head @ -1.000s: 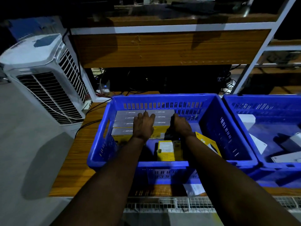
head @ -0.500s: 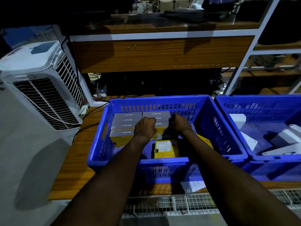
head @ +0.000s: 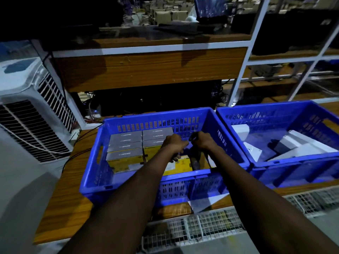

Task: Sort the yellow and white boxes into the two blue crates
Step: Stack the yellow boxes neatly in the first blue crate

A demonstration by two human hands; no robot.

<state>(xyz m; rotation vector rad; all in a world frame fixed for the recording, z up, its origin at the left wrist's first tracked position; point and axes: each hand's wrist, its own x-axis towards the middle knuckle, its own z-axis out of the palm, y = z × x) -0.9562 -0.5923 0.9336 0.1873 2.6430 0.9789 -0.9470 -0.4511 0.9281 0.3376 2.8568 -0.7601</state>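
Here, both hands (head: 187,143) sit atop yellow boxes (head: 126,154) in crate (head: 146,121).

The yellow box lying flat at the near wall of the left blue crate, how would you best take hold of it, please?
Probably from above, pinching the two long edges of the yellow box: it lies label-up against the near wall of the left blue crate, and both hands already reach in from overhead.

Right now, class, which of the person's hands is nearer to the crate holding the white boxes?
Right. The right hand is inside the left crate, close to the wall shared with the white-box crate; the left hand sits farther left.
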